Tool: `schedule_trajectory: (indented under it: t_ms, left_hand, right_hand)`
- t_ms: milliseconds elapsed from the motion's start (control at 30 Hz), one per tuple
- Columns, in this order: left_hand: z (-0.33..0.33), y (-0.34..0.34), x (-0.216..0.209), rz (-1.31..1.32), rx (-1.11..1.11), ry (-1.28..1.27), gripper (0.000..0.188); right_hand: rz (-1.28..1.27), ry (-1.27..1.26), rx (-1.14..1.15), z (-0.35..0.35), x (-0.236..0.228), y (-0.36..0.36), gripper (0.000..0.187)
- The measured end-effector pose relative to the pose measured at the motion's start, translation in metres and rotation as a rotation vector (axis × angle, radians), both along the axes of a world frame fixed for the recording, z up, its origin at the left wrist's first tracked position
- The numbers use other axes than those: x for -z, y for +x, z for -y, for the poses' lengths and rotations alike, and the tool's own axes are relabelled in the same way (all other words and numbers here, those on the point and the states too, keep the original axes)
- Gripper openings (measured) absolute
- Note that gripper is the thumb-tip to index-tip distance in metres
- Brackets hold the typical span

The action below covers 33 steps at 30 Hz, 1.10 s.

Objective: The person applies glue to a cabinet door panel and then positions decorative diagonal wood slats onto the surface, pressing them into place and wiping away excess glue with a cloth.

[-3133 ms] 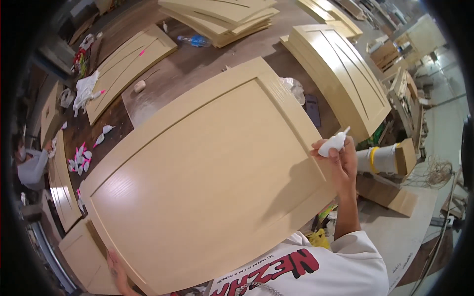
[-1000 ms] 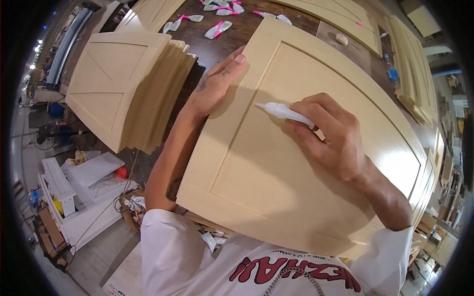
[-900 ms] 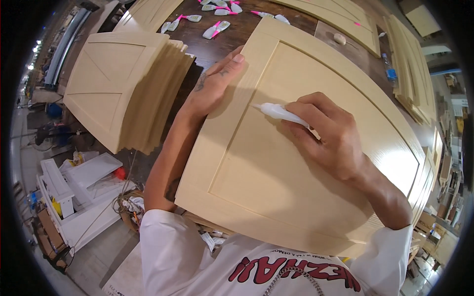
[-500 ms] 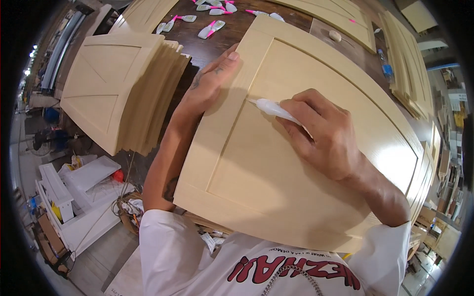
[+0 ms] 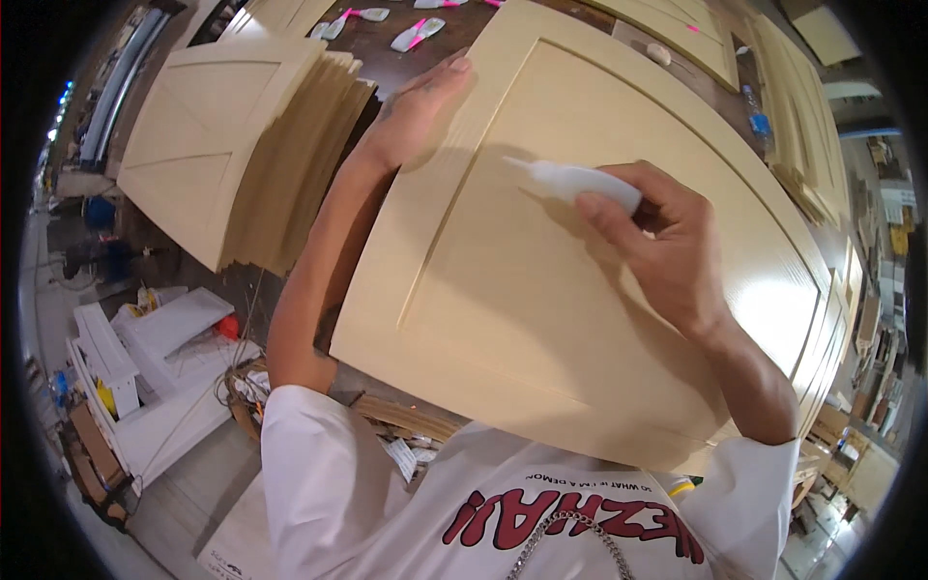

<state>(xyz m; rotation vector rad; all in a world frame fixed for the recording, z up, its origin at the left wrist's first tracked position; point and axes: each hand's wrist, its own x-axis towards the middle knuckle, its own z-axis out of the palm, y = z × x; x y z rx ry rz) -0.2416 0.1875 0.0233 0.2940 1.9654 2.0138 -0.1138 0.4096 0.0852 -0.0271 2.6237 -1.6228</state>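
A pale wooden cabinet door [image 5: 580, 319] with a framed, recessed panel lies in front of me. My left hand [image 5: 420, 106] grips its left edge near the far corner, thumb on the frame, the other fingers largely hidden. My right hand [image 5: 672, 237] is closed around a small white squeeze glue bottle [image 5: 590, 182] above the recessed panel. The bottle's thin nozzle points left toward the groove along the inner frame edge, and its tip appears slightly off the surface.
At the left stands a stack of similar doors [image 5: 217, 155]. Several small glue bottles with pink tips [image 5: 418, 35] lie on the dark table beyond. More doors [image 5: 793, 116] lean at the far right by a blue-labelled plastic bottle [image 5: 757, 121]. White panels [image 5: 174, 416] sit on the floor lower left.
My right hand has drawn the glue bottle back from the groove and tilted it, the nozzle moving slightly farther away from me. My left hand still holds the edge, a little farther up in the picture.
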Motion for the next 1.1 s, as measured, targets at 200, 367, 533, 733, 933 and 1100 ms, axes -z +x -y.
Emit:
schedule_trajectory:
  t_ms: [200,367,533,733,933,1100]
  left_hand:
    - [0.01,-0.013,0.016,-0.18,0.061,-0.128,0.057]
    - [0.009,-0.021,0.027,-0.233,0.088,-0.16,0.055]
    - [0.0,-0.028,0.025,-0.109,0.084,-0.072,0.054]
    - [-0.004,-0.032,0.031,0.02,-0.019,0.046,0.054]
    - [0.008,-0.024,0.024,-0.305,0.076,-0.252,0.05]
    - [0.035,-0.035,0.051,-0.527,0.135,-0.446,0.043]
  right_hand:
    - [0.226,-0.175,0.107,0.001,-0.012,0.023,0.023]
    - [-0.186,0.101,0.008,0.008,0.006,0.009,0.016]
    - [-0.397,0.356,-0.093,0.021,0.003,-0.004,0.014]
    - [-0.496,0.432,-0.138,0.019,0.005,-0.006,0.013]
    - [-0.249,0.26,-0.041,0.005,-0.006,-0.001,0.019]
    - [0.136,-0.307,0.128,-0.049,-0.02,0.033,0.03]
